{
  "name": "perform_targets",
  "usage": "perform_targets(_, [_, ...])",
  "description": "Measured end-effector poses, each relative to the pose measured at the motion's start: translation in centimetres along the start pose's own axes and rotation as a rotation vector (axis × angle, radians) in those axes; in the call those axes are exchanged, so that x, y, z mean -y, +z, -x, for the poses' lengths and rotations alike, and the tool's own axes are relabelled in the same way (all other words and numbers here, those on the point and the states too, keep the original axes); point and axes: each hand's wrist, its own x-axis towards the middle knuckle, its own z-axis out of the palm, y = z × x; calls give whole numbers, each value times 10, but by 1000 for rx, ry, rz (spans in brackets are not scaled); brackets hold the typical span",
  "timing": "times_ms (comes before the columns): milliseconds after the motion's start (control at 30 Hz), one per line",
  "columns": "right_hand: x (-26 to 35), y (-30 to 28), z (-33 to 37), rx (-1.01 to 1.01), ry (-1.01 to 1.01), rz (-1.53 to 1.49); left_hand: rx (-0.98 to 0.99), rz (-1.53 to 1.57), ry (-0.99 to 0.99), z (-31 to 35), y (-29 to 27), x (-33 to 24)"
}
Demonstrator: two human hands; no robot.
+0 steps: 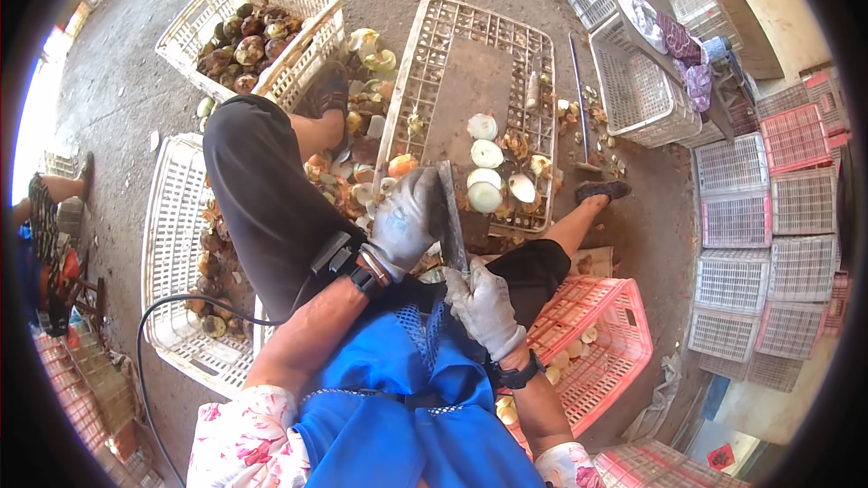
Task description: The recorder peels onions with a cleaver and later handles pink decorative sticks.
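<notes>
My right hand (486,309), in a pale work glove, grips a knife (451,217) by its handle, which the fingers hide. The dark, broad blade points up and away from me. Close against the blade's left side is my left hand (403,219), gloved too, with its fingers curled; whatever it holds is hidden. Just beyond it an orange-brown onion (402,165) shows. Several peeled, pale onions (486,154) lie on a board (466,95) over an upturned crate (413,54). A second knife with a light handle (533,90) rests farther back there.
White crates of dark, unpeeled onions stand at far left (327,29) and near left (163,262). A pink crate (624,325) by my right leg holds peeled onions. Skins (366,122) litter the floor. A long-handled tool (579,95), a white crate (637,90) and stacked crates (732,217) are at right.
</notes>
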Motion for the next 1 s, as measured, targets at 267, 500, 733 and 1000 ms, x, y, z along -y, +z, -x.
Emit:
perform_targets(267, [1, 1, 3, -17, 121, -185, -162, 51, 5, 4, 19, 20])
perform_targets(500, [-6, -14, 3, 65, 280, -524, -205, 947, -426, 8, 5, 13])
perform_targets(733, [-14, -12, 4, 66, 309, -604, -305, 979, -490, 7, -7, 13])
perform_targets(1000, [-20, -18, 0, 81, 327, -666, -349, 777, -506, 9, 1, 32])
